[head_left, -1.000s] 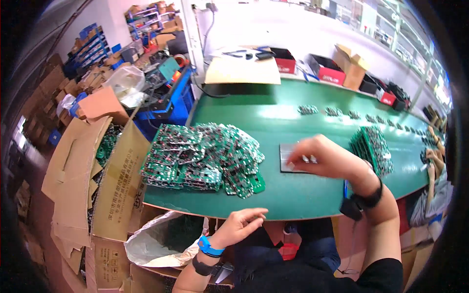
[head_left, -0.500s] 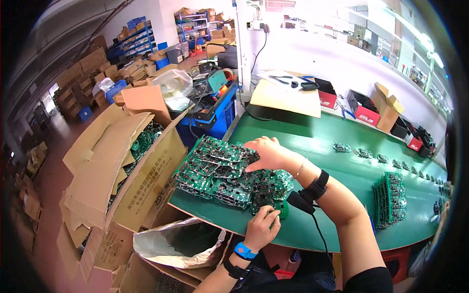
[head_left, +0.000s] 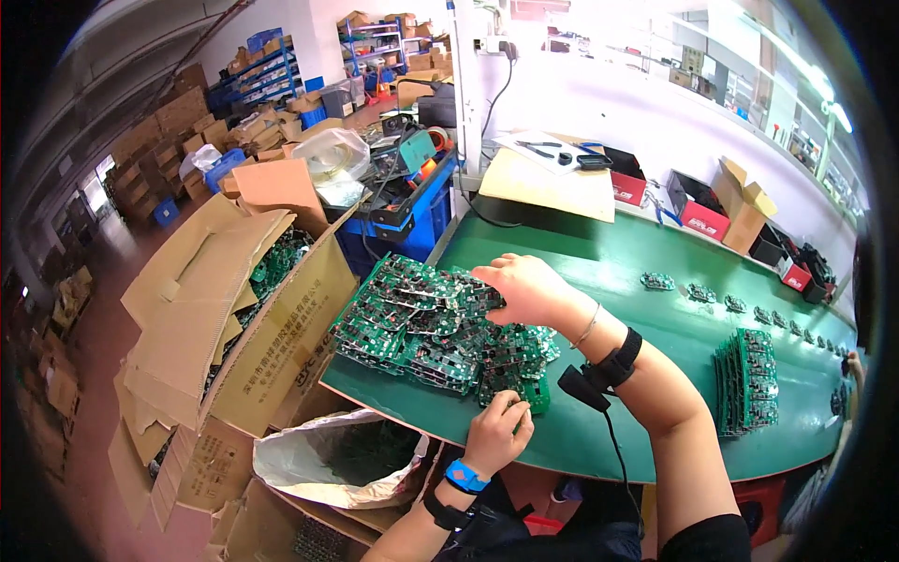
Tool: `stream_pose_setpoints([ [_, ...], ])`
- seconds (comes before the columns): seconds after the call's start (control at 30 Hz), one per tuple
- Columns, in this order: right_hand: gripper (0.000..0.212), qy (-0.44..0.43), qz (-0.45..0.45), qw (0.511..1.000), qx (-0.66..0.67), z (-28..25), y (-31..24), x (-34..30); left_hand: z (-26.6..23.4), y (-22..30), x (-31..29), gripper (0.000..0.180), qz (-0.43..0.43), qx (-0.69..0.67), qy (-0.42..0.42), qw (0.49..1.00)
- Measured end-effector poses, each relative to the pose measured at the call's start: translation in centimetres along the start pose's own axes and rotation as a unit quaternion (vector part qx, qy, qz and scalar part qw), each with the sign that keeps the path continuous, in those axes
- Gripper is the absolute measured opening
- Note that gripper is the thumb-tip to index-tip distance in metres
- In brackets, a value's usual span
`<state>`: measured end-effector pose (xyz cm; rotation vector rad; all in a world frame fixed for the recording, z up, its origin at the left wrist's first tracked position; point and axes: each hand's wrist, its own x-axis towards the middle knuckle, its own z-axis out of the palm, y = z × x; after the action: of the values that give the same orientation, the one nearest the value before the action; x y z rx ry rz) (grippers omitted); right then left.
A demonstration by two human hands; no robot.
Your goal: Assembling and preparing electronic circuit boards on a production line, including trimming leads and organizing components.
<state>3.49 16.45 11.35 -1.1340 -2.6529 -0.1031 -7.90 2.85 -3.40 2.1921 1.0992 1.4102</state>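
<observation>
A pile of green circuit boards (head_left: 393,314) lies in overlapping layers at the left end of the green table. My right hand (head_left: 536,292) reaches over its right part, thumb and fingers closed around the boards' edge; the fingertips are partly hidden. Lower down, my left hand (head_left: 498,433) has its fingers curled at the near edge of a circuit board (head_left: 526,373) that slopes off the pile's front. Its fingertips seem to pinch that edge. A black strap holds a small dark device (head_left: 599,372) on my right forearm, with a cable hanging from it.
An upright row of boards (head_left: 746,382) stands on the right of the table (head_left: 599,431). Small boards (head_left: 700,293) line its far side. Left are an open carton of boards (head_left: 281,337) and a lined box (head_left: 281,468). Another person's hand (head_left: 854,365) shows at the right edge.
My right hand has shifted slightly to the right along the boards' edge. My left hand has moved a little up and left, still at the front board.
</observation>
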Motion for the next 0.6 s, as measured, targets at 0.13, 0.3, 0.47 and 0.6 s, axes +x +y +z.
stream_pose_setpoints([
  [0.13, 0.043, 0.026, -0.004, 0.999, -0.037, -1.7, 1.0, -2.3, 0.2, 0.2, 0.4, 0.008, -0.009, 0.000, 0.010, 1.000],
  [0.3, 0.044, 0.075, 0.155, 0.981, 0.087, -4.5, 7.4, -5.8, -0.3, -0.2, 0.0, 0.008, -0.017, 0.012, 0.013, 1.000],
  [0.47, 0.036, 0.031, 0.440, 0.896, -0.048, 1.5, 17.3, -10.5, 0.1, 0.0, 0.2, 0.009, -0.026, 0.019, -0.002, 0.999],
  [0.6, 0.038, 0.047, 0.502, 0.860, -0.079, 7.2, 19.5, -11.6, 0.0, 0.1, 0.1, 0.009, -0.044, 0.023, -0.002, 0.999],
])
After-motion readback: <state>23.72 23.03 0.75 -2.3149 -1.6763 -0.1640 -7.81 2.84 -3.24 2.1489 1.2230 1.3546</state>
